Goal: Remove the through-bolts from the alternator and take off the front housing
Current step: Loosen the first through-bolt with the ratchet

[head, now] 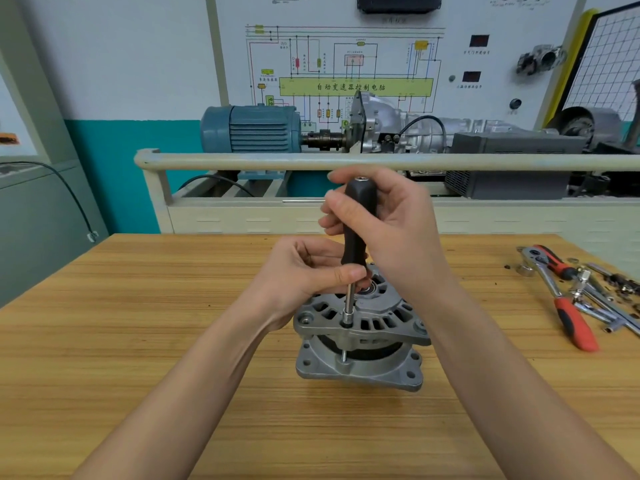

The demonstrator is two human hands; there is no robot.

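Alternator [360, 337] upright on counter [138, 341], right hand [391, 223] gripping nut driver [356, 230] handle above it, left hand [304, 271] pinching shaft over through-bolt [343, 356].

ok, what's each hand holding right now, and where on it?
Right hand grips the nut driver by its black handle. Left hand pinches the same tool low down, where handle meets shaft, above the alternator.

Bare forearms, no sleeves visible
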